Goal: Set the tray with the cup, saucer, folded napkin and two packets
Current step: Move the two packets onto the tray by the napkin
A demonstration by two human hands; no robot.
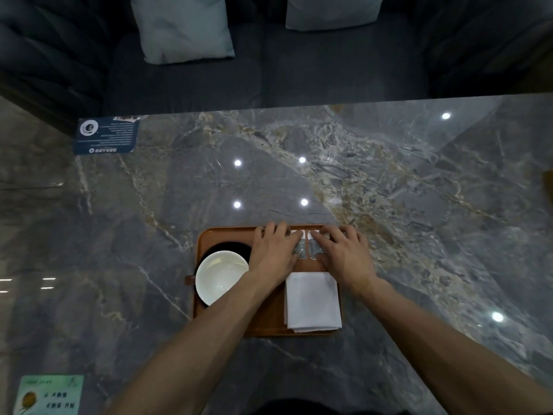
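Tray (270, 320), lower centre: cup (222, 277) on saucer (236, 246) at left, napkin (312, 301) at right; two packets (308, 248) are pressed flat under the extended fingers of left hand (273, 250) and right hand (344, 253).

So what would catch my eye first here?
Probably the two hands, left hand and right hand, resting side by side on two small packets at the far end of a wooden tray. Next, the white cup on its dark saucer at the tray's left, and the folded napkin at its right.
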